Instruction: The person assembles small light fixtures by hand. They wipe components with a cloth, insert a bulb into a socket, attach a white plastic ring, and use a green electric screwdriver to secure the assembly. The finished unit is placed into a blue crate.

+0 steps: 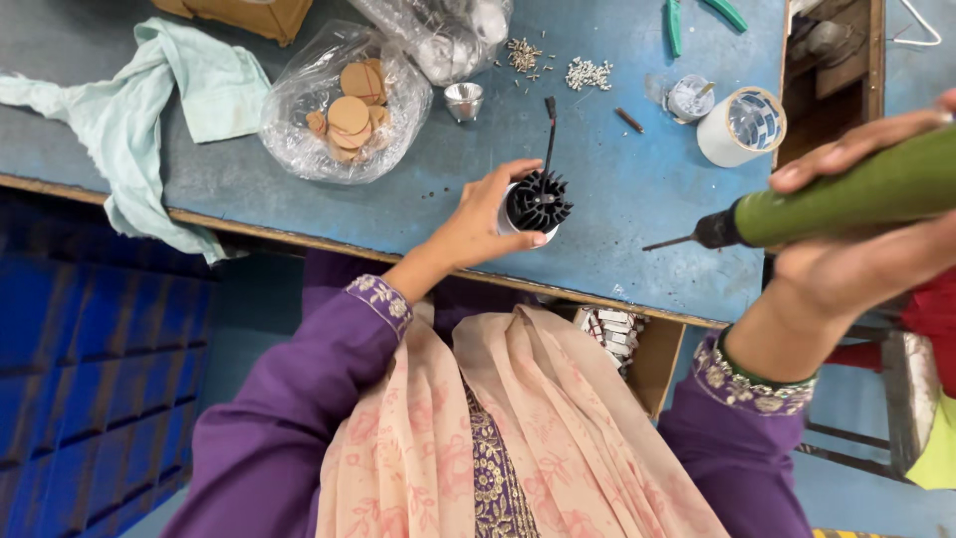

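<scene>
Left hand (478,221) gripped finned part (538,202) | right hand (856,259) wrapped around driver (846,194), bit clear of part | screws (588,73) loose on bench (617,189) | fastening seemingly unfinished

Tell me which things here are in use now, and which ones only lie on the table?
In use: black finned part in left hand; green power screwdriver in right hand.

Lying about: bag of brown discs, pale green cloth, tape roll, loose screws, green-handled pliers.
</scene>
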Demonstrator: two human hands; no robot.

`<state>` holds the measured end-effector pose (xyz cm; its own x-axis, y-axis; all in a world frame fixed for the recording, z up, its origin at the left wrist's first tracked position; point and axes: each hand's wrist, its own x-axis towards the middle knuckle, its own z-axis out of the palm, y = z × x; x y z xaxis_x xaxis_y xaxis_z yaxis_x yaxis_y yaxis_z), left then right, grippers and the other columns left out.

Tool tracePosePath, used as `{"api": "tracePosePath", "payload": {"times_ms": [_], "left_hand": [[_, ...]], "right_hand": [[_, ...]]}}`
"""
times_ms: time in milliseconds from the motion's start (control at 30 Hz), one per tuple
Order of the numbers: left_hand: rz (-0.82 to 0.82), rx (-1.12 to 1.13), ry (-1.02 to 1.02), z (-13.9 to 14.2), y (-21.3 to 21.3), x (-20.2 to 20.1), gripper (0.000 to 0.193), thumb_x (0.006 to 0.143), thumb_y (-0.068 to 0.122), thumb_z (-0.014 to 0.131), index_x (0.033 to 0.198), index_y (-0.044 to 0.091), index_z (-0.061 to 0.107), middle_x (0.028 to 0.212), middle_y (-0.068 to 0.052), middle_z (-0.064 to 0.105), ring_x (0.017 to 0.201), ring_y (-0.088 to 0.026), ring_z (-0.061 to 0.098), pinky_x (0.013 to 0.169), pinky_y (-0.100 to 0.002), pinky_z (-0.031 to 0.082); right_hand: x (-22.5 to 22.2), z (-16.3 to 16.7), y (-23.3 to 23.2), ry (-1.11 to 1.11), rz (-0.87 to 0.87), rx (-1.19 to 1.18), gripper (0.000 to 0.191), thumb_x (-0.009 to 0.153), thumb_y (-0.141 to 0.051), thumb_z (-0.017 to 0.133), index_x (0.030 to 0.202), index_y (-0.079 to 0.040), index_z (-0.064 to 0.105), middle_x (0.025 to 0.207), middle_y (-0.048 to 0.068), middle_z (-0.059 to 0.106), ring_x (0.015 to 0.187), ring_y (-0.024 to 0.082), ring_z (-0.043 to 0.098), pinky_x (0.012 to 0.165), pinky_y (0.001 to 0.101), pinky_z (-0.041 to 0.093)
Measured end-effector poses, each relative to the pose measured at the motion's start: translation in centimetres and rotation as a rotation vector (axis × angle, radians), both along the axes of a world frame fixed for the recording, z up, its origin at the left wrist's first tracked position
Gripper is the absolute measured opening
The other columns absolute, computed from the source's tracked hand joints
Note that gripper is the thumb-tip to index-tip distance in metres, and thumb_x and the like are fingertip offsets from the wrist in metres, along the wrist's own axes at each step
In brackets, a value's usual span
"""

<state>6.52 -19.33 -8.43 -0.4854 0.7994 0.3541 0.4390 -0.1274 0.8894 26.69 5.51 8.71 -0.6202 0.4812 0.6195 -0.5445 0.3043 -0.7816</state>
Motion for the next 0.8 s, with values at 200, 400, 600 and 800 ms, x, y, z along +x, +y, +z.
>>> {"api": "tracePosePath", "payload": {"times_ms": [200, 400, 600, 800], "left_hand": [[0.122, -0.138, 0.173, 0.0, 1.0, 0.7, 0.087, 0.079, 0.042, 0.087, 0.148, 0.012, 0.042, 0.14, -0.014, 0.057, 0.135, -0.032, 0.053, 0.112, -0.047, 0.033], [0.12, -0.117, 0.19, -0.3, 0.2, 0.3, 0.087, 0.078, 0.039, 0.088, 0.147, 0.011, 0.043, 0.137, -0.012, 0.06, 0.133, -0.03, 0.055, 0.114, -0.048, 0.032], [0.124, -0.116, 0.194, -0.1, -0.1, 0.6, 0.086, 0.079, 0.038, 0.088, 0.148, 0.011, 0.043, 0.139, -0.012, 0.059, 0.133, -0.03, 0.054, 0.114, -0.047, 0.032], [0.162, 0.012, 0.2, 0.9, -0.4, 0.5, 0.098, 0.074, 0.039, 0.09, 0.15, 0.006, 0.038, 0.144, -0.019, 0.051, 0.137, -0.035, 0.046, 0.113, -0.049, 0.03]], "right_hand": [[-1.1, -3.3, -1.2, 0.059, -0.046, -0.003, 0.068, 0.107, -0.069, 0.052, 0.13, -0.005, 0.047, 0.08, 0.011, 0.049, 0.064, 0.021, 0.055, 0.054, 0.0354, 0.051], [-1.9, -6.6, -2.1, 0.097, -0.003, -0.147, 0.073, 0.097, -0.073, 0.058, 0.121, -0.006, 0.046, 0.078, 0.009, 0.048, 0.06, 0.018, 0.053, 0.052, 0.0313, 0.048], [-1.8, -7.1, -2.0, 0.081, -0.06, -0.107, 0.075, 0.093, -0.074, 0.061, 0.116, -0.004, 0.047, 0.074, 0.008, 0.049, 0.057, 0.017, 0.054, 0.049, 0.031, 0.048], [-2.7, -6.8, -1.9, 0.047, -0.034, -0.094, 0.073, 0.098, -0.072, 0.06, 0.117, -0.003, 0.047, 0.08, 0.01, 0.049, 0.059, 0.02, 0.053, 0.05, 0.0326, 0.048]]}}
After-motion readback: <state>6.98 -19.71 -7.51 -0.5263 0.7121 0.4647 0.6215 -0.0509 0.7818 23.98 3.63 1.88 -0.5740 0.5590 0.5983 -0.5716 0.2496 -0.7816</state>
